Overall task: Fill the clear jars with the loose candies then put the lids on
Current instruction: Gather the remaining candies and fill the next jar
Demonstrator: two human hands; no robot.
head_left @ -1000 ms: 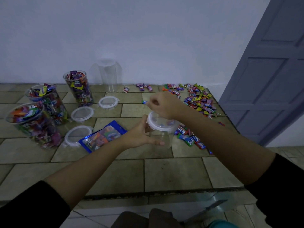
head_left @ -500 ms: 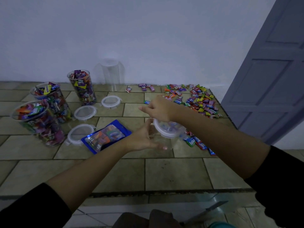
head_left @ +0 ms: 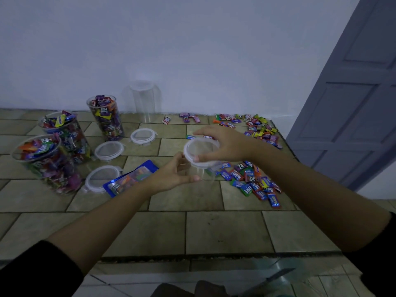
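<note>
Tiled tabletop (head_left: 225, 232), mid-frame: my right grip (head_left: 225, 146) pinches the lid (head_left: 200, 149), just lifted off the empty jar (head_left: 206, 173) my left grip (head_left: 173, 174) clasps. Filling comes next.

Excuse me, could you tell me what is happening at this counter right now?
A person is working on an empty-looking clear jar: the left hand grips its side while the right hand holds its lid, tilted at the rim. Three filled jars stand lidless to the left, with three loose lids beside them. Many loose candies lie on the tiled counter at right.
</note>
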